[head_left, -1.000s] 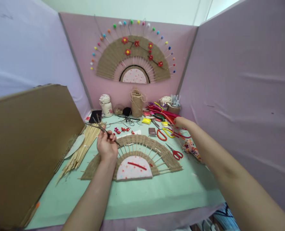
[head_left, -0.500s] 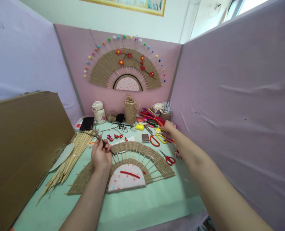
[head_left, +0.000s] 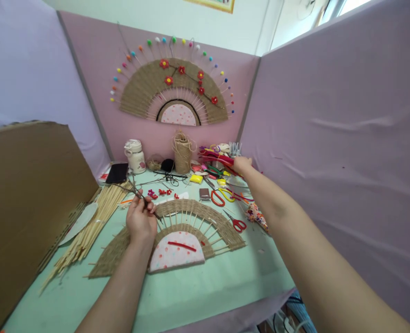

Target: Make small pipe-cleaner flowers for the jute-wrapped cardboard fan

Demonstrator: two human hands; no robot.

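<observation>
My left hand (head_left: pixel 141 217) is closed around a thin dark twig (head_left: pixel 131 186) with forked ends, over the left part of a woven fan (head_left: pixel 194 208). The fan lies on the green table, with bamboo ribs and a dotted pink half-round centre. A short red pipe-cleaner piece (head_left: pixel 182 246) rests on that centre. At the back right, my right hand (head_left: pixel 242 165) grips a bundle of mostly red pipe cleaners (head_left: pixel 218 158), held above the scissors and packets. Its fingertips are partly hidden. Small red flowers (head_left: pixel 163 191) lie behind the fan.
Red-handled scissors (head_left: pixel 238 225) lie right of the fan, and bamboo sticks (head_left: pixel 94 226) at left beside a cardboard sheet (head_left: pixel 31 199). A twine spool (head_left: pixel 182 155) and white bottle (head_left: pixel 135 157) stand at the back. A finished fan (head_left: pixel 142 92) hangs on the pink board.
My right hand has lifted the pipe-cleaner bundle up off the table, uncovering patterned cloth near the right edge. My left hand keeps the twig in about the same place. The view has shifted slightly.
</observation>
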